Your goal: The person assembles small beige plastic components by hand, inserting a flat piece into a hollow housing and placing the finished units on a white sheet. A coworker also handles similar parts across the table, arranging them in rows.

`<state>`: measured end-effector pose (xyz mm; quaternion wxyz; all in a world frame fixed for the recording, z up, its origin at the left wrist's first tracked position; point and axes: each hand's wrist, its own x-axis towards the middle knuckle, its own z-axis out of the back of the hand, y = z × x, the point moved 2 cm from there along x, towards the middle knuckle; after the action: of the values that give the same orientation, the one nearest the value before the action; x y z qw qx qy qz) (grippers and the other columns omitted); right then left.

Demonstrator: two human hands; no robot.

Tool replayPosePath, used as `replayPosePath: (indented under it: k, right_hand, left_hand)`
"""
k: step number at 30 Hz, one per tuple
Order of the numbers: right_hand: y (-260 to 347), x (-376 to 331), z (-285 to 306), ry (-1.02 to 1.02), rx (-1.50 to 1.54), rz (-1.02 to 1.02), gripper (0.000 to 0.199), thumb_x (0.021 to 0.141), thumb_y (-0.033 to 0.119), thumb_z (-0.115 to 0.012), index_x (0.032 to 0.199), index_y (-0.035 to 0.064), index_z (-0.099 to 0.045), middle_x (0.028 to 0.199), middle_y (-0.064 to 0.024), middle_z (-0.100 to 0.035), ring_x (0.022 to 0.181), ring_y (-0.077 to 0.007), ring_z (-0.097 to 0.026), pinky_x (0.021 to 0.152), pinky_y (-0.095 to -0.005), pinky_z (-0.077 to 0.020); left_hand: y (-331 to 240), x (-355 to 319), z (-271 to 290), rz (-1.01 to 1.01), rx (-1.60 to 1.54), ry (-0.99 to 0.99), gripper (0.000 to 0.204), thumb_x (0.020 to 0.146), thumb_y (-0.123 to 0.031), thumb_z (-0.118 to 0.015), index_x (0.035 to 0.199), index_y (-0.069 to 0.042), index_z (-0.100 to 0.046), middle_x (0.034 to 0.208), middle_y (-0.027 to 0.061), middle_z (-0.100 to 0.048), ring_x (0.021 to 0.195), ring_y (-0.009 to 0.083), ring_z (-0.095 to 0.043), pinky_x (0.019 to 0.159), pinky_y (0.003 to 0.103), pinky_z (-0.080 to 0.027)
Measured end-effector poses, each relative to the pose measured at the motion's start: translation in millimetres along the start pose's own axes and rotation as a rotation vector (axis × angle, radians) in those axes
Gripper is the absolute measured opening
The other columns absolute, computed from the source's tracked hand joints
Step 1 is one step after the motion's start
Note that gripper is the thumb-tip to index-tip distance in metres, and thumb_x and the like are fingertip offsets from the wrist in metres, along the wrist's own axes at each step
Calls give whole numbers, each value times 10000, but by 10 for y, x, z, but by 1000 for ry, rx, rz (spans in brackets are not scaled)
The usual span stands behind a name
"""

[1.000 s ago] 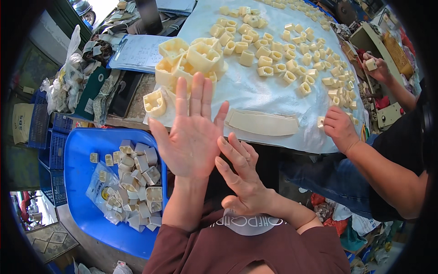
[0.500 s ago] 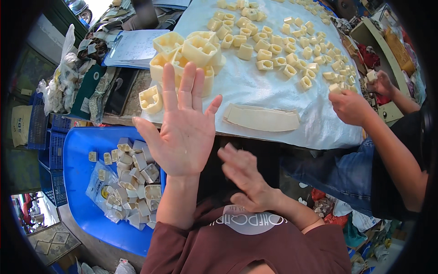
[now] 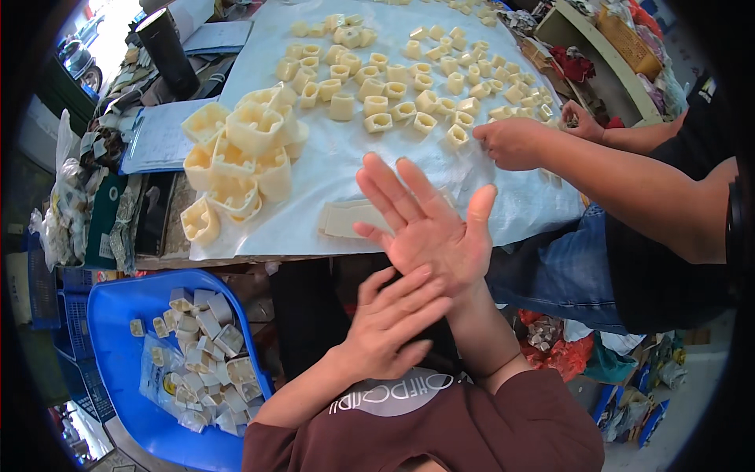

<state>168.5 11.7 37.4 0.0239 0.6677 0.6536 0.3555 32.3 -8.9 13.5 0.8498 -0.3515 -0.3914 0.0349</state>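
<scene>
My right hand [image 3: 440,232] is raised, palm toward me, its fingers spread and nothing in it. Across its heel and wrist lies my left hand [image 3: 393,322], back upward, fingers loosely apart and also holding nothing. Behind the right hand, partly hidden by it, are flat cream strips [image 3: 342,220] on the pale blue sheet [image 3: 314,169] that covers the table. To the left stands a pile of large cream hollow blocks [image 3: 252,149]. Many smaller cream hollow pieces [image 3: 376,122] are spread over the far part of the sheet.
A blue tub [image 3: 110,346] of hollow pieces [image 3: 208,346] stands below the table's left edge. Papers [image 3: 161,138] and a black cylinder [image 3: 167,51] lie left of the sheet. At right, a co-worker's hands [image 3: 511,141] are at the table, their jeans [image 3: 550,275] close beside me.
My left hand has come down from its raised place onto my right wrist, while my right hand has risen and turned palm toward me. The view has shifted rightward; the co-worker's hands have moved.
</scene>
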Motion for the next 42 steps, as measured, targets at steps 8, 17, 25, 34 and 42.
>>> replayPosePath:
  k: [8, 17, 25, 34, 42]
  right_hand:
    - [-197, 2, -117, 94, -380, -90, 885, 877, 699, -88, 1445, 42, -261, 1551, -129, -38, 1433, -265, 8, 1115, -452, -130]
    - [-482, -632, -59, 216, -1482, -185, 631, 970, 514, -259, 1361, 50, -435, 1486, -203, -253, 1400, -382, -159, 1060, -503, -181]
    - [-576, -127, -282, 445, -1959, 264, 617, 921, 413, -360, 1392, 14, -358, 1479, -260, -229, 1400, -400, -153, 1089, -520, -55]
    - [-431, -137, -163, 110, -1977, 204, 541, 903, 403, -472, 1352, 103, -436, 1492, -219, -218, 1392, -388, -164, 1016, -616, -112]
    - [-233, -619, -12, -18, -2031, -83, 456, 740, 113, -683, 1175, 143, -549, 1383, -158, -359, 1262, -375, -335, 979, -549, -232]
  left_hand:
    - [308, 180, 300, 371, -563, -708, 694, 937, -462, -294, 1428, 26, -238, 1491, 184, -247, 1363, 299, -262, 1030, 417, -303]
    - [210, 205, 858, 109, -1375, -875, 880, 891, -649, -301, 1475, -40, -50, 1539, 181, -44, 1433, 262, -44, 1118, 460, -165]
    - [196, 294, 284, 441, -1229, -593, 863, 891, -671, -278, 1488, -92, -43, 1537, 140, -125, 1415, 258, -132, 1093, 401, -197]
    - [194, -133, 291, 588, -1276, -581, 894, 884, -691, -239, 1478, -52, -44, 1530, 185, -106, 1423, 283, -92, 1135, 443, -100]
    - [-153, -136, 1331, -126, -1102, -818, 709, 924, -422, -487, 1483, -143, -152, 1518, 236, -84, 1424, 342, -56, 1098, 543, -177]
